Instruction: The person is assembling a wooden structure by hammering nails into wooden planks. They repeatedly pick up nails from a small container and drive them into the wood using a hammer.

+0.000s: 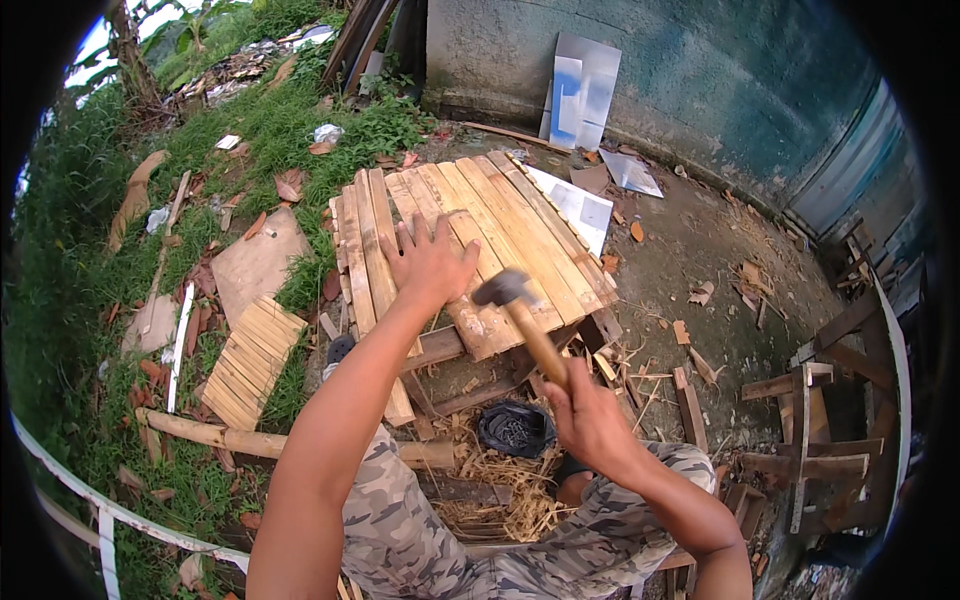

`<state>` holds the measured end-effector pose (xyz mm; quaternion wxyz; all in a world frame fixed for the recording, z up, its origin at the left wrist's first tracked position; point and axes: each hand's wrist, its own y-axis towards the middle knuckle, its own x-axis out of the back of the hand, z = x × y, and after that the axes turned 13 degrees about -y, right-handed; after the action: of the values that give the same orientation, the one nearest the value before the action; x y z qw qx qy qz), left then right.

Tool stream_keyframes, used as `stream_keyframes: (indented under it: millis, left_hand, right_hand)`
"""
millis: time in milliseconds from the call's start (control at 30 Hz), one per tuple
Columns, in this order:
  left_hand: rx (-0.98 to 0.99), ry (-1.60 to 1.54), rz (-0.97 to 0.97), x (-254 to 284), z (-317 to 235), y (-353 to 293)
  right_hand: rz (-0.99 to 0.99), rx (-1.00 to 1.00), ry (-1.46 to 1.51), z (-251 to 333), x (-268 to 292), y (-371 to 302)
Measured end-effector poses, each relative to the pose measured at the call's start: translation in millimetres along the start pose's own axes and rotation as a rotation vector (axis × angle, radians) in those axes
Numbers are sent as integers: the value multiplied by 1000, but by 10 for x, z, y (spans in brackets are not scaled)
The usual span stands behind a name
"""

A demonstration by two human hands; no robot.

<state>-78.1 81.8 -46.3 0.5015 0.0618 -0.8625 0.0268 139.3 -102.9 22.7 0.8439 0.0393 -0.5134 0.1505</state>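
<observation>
In front of me stands a low wooden frame topped with bamboo slats [520,230] laid side by side. My left hand [432,262] presses flat on the slats with its fingers spread. A shorter slat [482,328] lies under and beside that palm, its near end at the frame's edge. My right hand [592,415] is wrapped round the wooden handle of a hammer [535,335]. The dark hammer head hangs over the near part of the slats, slightly blurred; whether it touches them I cannot tell. Below the frame, a black plastic bag [516,428] holds many nails.
A bamboo pole [240,436] and a small slatted panel [254,362] lie on the left. Wood shavings [500,515] cover the ground between my legs. Scrap timber frames [810,450] stand at the right. Metal sheets [584,92] lean against the wall behind.
</observation>
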Motion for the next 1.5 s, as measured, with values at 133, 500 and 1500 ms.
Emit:
stream_keyframes:
  millis: [133,500,1500]
  left_hand:
    - [-14,29,-23,2,-9,4]
    - [-18,21,-24,-21,24,0]
    - [76,25,54,92,3,124]
  right_hand:
    - [-3,-47,18,-8,45,-64]
    - [-36,20,-50,13,-23,4]
    - [-148,-46,216,-556,-99,217]
